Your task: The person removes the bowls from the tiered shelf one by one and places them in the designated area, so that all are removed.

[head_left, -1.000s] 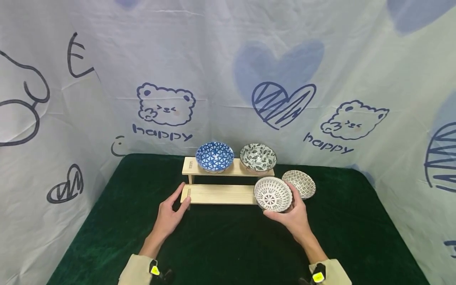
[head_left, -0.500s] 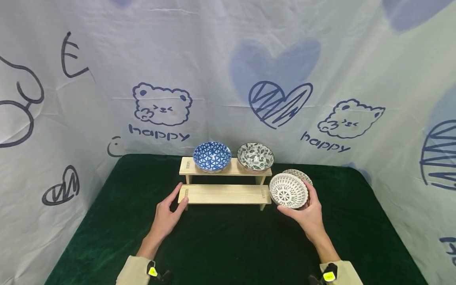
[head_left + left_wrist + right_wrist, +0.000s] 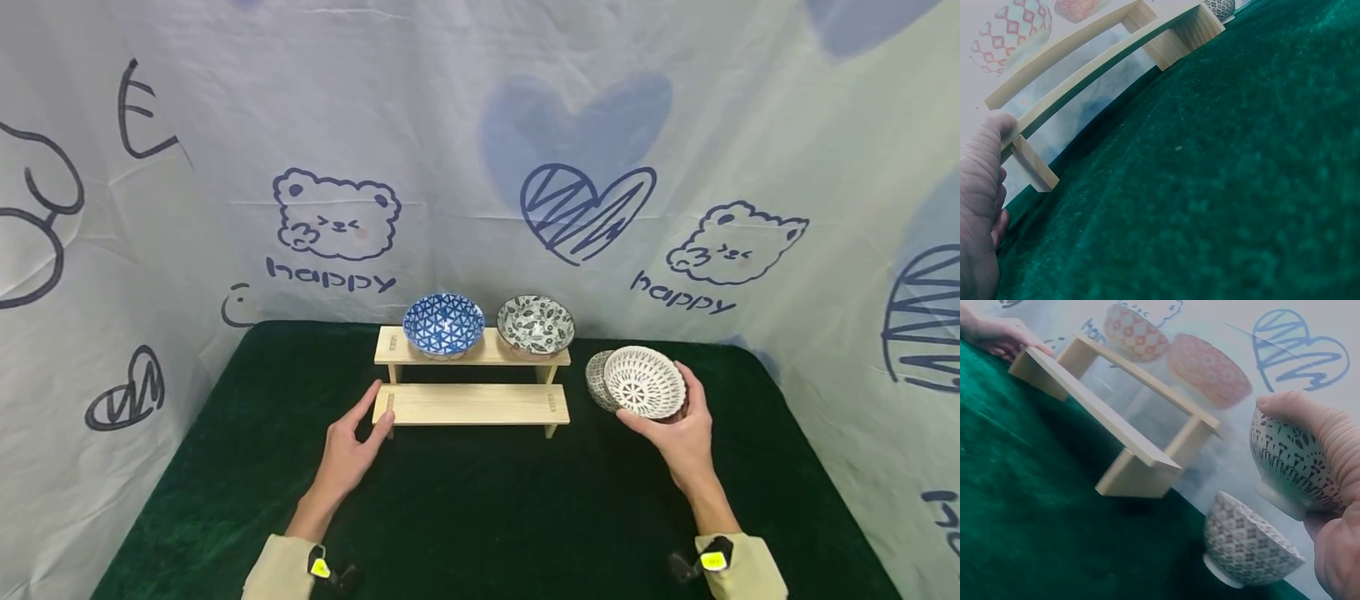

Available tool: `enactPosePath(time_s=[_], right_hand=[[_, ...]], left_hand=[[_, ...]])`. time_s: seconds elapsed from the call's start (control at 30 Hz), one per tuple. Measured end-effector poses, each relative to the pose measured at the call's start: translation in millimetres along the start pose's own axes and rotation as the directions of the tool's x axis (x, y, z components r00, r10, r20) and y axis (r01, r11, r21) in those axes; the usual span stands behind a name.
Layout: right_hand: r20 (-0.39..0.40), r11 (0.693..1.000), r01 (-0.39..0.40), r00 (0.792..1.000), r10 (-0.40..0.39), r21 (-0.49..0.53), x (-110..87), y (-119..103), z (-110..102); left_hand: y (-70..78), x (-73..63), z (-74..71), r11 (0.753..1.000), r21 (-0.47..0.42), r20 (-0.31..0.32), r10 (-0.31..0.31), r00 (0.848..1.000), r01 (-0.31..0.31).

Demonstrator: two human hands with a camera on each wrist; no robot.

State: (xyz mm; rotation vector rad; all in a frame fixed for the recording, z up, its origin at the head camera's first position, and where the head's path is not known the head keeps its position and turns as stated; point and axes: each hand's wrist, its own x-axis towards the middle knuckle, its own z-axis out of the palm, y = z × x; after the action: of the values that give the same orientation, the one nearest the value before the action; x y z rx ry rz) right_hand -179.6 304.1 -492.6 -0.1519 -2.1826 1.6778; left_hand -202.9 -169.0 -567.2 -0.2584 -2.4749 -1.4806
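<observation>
My right hand (image 3: 686,429) holds a small white bowl (image 3: 643,383) with dark dashes inside, pinching its rim side with the thumb in front. In the right wrist view the bowl is off the table, above a second bowl (image 3: 1244,544) with a checked brown-grey pattern. In the head view that checked bowl (image 3: 597,383) is partly hidden behind the held one. My left hand (image 3: 347,450) grips the left end of the two-tier wooden stand (image 3: 472,404), thumb (image 3: 1000,125) at the lower board's end.
On the stand's upper board sit a blue triangle-patterned bowl (image 3: 444,325) and a grey floral bowl (image 3: 536,325). The lower board carries nothing. Dark green cloth (image 3: 480,508) covers the table; a printed white curtain (image 3: 450,125) hangs behind.
My right hand has carried the white bowl rightward, away from the lower board's right end and past the checked bowl. The left hand keeps its place at the stand.
</observation>
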Motion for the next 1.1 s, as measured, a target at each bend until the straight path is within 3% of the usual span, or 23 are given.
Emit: enactPosePath(time_s=[0.43,0.63,0.83,1.1], right_hand=[[-0.125,0.997,-0.061,0.991,0.055,-0.045,25.6,13,-28],[-0.165,0.997,-0.082,0.983,0.079,-0.013,36.1,23,-36],[-0.223,0.993,-0.084,0.969,0.101,0.088,45.6,36,-42],[-0.298,0.989,-0.115,0.945,0.139,0.095,52.4,56,-47]], left_hand=[[0.5,1.2,2.0,1.000,0.007,0.025,-0.020,0.999,0.019],[-0.6,0.1,1.6,1.000,0.001,0.015,-0.019,1.000,0.019],[-1.2,0.1,1.5,1.000,0.003,0.017,-0.012,1.000,0.012],[0.7,-0.3,-0.5,1.000,0.009,0.007,-0.003,1.000,0.003]])
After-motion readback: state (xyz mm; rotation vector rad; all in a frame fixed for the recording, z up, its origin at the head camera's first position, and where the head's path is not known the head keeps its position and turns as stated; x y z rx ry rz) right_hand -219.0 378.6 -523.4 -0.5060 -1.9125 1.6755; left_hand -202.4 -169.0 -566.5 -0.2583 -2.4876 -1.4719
